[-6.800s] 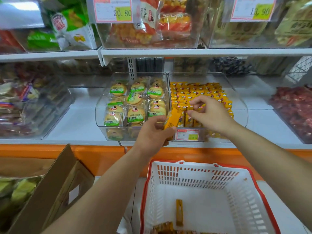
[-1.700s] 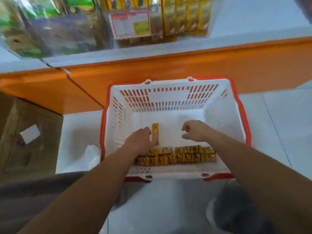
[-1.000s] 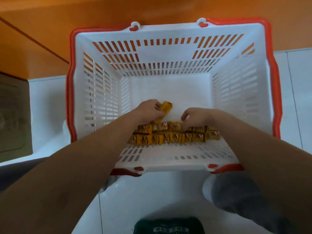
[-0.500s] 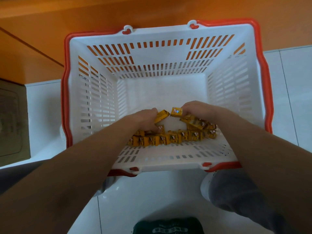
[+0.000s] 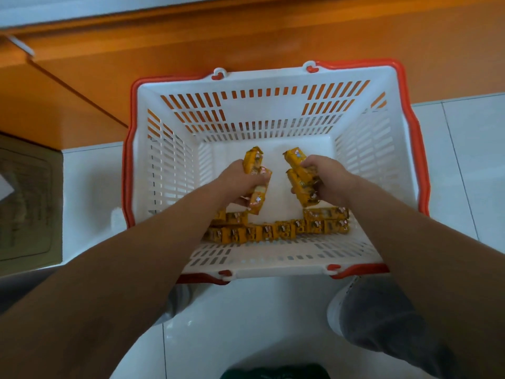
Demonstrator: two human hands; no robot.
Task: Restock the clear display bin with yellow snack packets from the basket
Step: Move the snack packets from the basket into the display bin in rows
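Note:
A white basket (image 5: 175, 165) with a red rim stands on the floor below me. Both hands are inside it. My left hand (image 5: 236, 183) grips a bunch of yellow snack packets (image 5: 257, 173), lifted off the basket floor. My right hand (image 5: 326, 177) grips another bunch of yellow packets (image 5: 300, 177). Several more yellow packets (image 5: 276, 229) lie in rows along the near side of the basket floor. The clear display bin is out of view.
An orange shelf base (image 5: 191, 47) runs behind the basket. A cardboard box (image 5: 26, 203) sits at the left on the white tiled floor (image 5: 246, 324). My grey trouser leg and shoe (image 5: 363, 307) are just in front of the basket's near right corner.
Both hands have closed round bunches of packets and lifted them up off the row on the basket floor. A gap shows in the row where they lay.

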